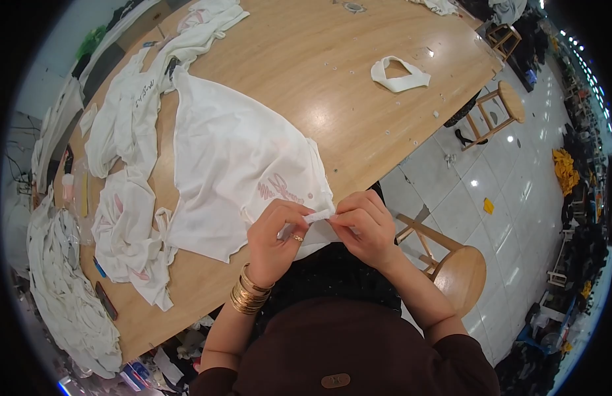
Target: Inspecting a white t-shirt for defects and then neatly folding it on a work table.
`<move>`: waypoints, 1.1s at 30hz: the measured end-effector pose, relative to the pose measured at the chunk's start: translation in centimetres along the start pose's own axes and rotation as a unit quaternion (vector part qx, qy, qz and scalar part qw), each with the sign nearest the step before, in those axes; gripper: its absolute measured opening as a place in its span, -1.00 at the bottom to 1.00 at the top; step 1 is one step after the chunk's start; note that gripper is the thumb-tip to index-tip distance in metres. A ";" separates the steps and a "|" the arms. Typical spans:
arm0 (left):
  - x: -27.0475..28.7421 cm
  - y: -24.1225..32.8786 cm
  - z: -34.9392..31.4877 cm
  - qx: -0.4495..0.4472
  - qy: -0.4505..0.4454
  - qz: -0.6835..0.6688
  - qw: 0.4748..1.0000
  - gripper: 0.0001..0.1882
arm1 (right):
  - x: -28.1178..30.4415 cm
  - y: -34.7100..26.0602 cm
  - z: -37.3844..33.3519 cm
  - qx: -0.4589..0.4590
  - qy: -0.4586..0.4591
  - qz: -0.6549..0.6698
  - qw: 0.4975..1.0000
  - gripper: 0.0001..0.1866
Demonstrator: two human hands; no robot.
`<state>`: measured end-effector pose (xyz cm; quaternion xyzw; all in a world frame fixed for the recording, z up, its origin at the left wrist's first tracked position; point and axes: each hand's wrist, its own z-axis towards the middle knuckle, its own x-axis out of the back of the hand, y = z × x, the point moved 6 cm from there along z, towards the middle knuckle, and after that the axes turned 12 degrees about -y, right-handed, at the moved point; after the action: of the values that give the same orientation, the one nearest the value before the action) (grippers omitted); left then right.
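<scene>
A white garment piece (220, 152) with pink script lettering lies spread on the wooden table, its near right corner drawn over the edge toward me. My left hand (276, 234), with a ring and gold bangles at the wrist, pinches a small rolled or folded bit of its edge. Facing it, my right hand (365, 228) pinches the same edge at the other end. A short white strip of cloth shows between the two sets of fingertips. Whether that strip is a hem or a separate piece I cannot tell.
More white garments (124, 112) lie along the table's left side, with a large white heap (68, 290) at the near left. A cream neckband (399, 74) rests at the far right of the table (306, 46). Wooden stools (459, 277) stand on the tiled floor to the right.
</scene>
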<state>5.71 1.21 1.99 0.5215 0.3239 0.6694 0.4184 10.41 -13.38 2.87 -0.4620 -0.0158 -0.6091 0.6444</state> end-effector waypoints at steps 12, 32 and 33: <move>0.0 0.8 -0.9 -0.080 -0.047 0.086 0.992 -0.77 | -2.7 3.1 -0.6 -0.292 -0.090 0.373 0.876 -0.92; 0.6 0.1 -1.8 -0.004 0.021 0.049 0.999 -0.84 | -0.4 5.5 -2.1 -0.313 0.028 0.320 0.894 -0.86; 0.6 0.2 -1.9 -0.002 0.016 0.052 0.999 -0.84 | -0.4 4.8 -1.6 -0.312 0.026 0.322 0.893 -0.86</move>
<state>3.76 1.68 1.94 0.5258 0.3022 0.6992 0.3787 13.24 -14.87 -1.03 -0.6033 0.3415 -0.3539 0.6278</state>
